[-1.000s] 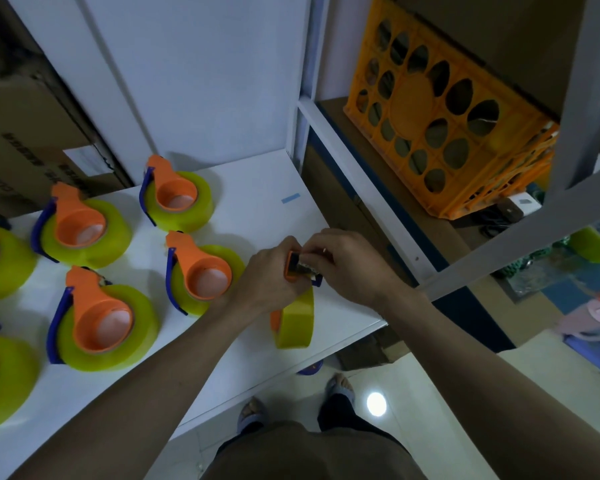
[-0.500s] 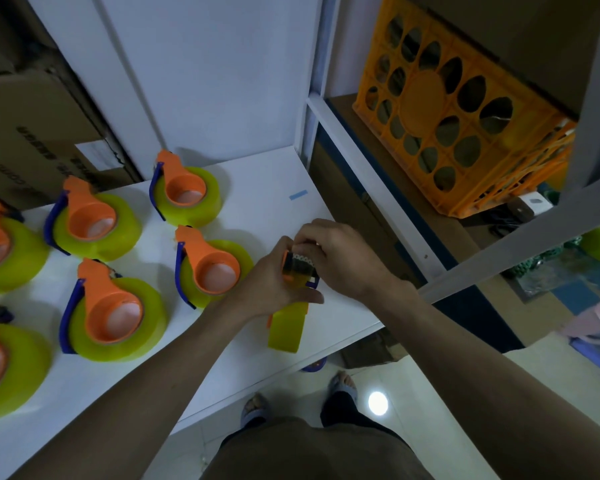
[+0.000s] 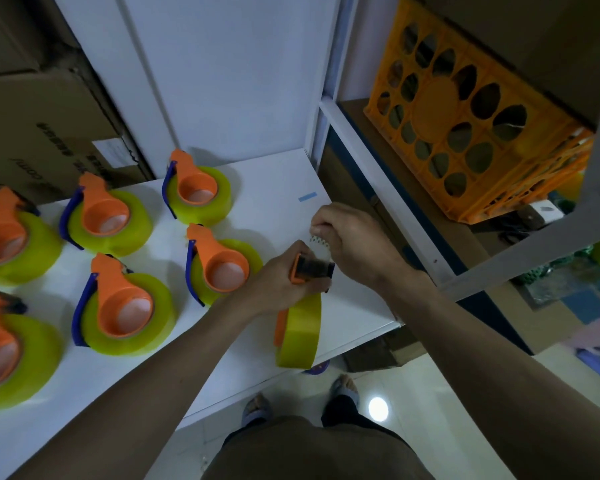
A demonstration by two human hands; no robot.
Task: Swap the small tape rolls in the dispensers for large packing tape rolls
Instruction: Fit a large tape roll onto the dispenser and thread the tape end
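Observation:
My left hand (image 3: 280,282) grips the orange head of a tape dispenser (image 3: 309,270) held on edge over the white table (image 3: 274,209). A large yellow tape roll (image 3: 300,332) sits in that dispenser and hangs below my fist near the table's front edge. My right hand (image 3: 350,240) pinches the clear free end of the tape (image 3: 321,244) just above the dispenser's dark cutter. Several other orange and blue dispensers with large yellow rolls lie flat on the table to the left, such as one dispenser (image 3: 222,265) close to my left hand.
A white shelf post (image 3: 378,188) runs along the table's right side. An orange plastic crate (image 3: 471,116) stands on the shelf behind it. Cardboard boxes (image 3: 49,133) stand at the back left. My feet (image 3: 343,386) show on the floor below.
My right hand has pulled the tape end up and away from the cutter, drawing out a short clear strip. My left hand still holds the dispenser in the same place.

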